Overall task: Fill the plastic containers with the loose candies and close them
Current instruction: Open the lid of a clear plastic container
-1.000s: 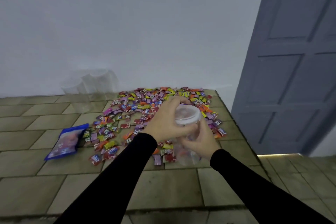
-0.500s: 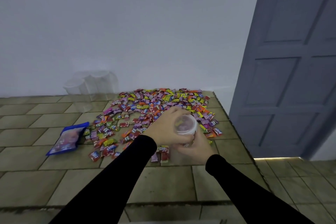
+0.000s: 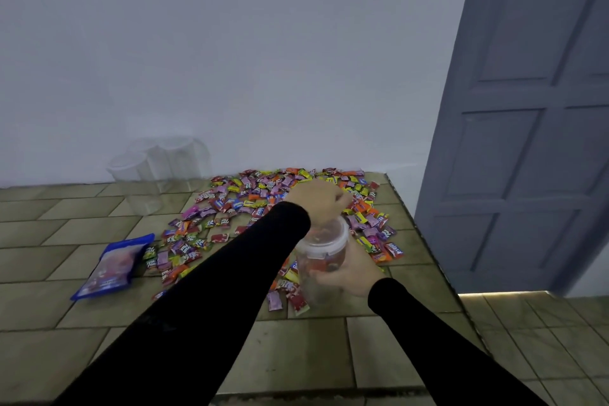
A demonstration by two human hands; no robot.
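The step in hand looks like filling: the right hand (image 3: 346, 277) grips a clear, round plastic container (image 3: 321, 257) from the side, its fingers curled round the lower wall, and holds it tilted just above the near edge of the spread of loose wrapped candies (image 3: 263, 204). A few red and yellow wrappers show through its wall, so it seems only partly filled. The left hand (image 3: 316, 199) is over the far side of the pile, just beyond the container's white rim, fingers bunched downward; whether they hold a candy I cannot tell.

The next move probably calls for gathering more candies into the open mouth while the right hand keeps the container steady.

The candies are small, flat, glossy rectangles in purple, red, yellow and orange, lying on the tan tiled desk (image 3: 99, 333). Other clear plastic containers (image 3: 155, 168) stand by the white wall, and a flat blue packet (image 3: 112, 265) lies left of the pile.
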